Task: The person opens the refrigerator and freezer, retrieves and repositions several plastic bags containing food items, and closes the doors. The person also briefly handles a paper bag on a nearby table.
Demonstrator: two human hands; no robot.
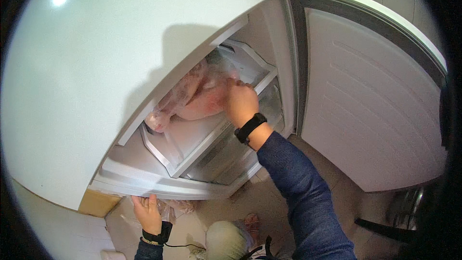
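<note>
In front of me a freezer drawer (198,164) of clear plastic with a pale rim is pulled partly out. Pink, frosty food that looks like meat, wrapped in a clear plastic bag (202,103), lies in it, partly hidden under the white upper front. My right hand (243,103) is curled at the bag's right end, above the drawer's front rim, its fingertips out of sight. At the lower left, my left hand (148,215) rests its spread fingers against the lower side edge of the freezer cabinet (144,192). Both wrists wear black bands.
The freezer door (364,97) stands wide open on the right. A large white panel (90,61) fills the upper left. Clear plastic bags (177,206) lie below the cabinet, beside my left hand. A dark bar (382,229) and shiny metal are at the lower right, over the tiled floor (310,151).
</note>
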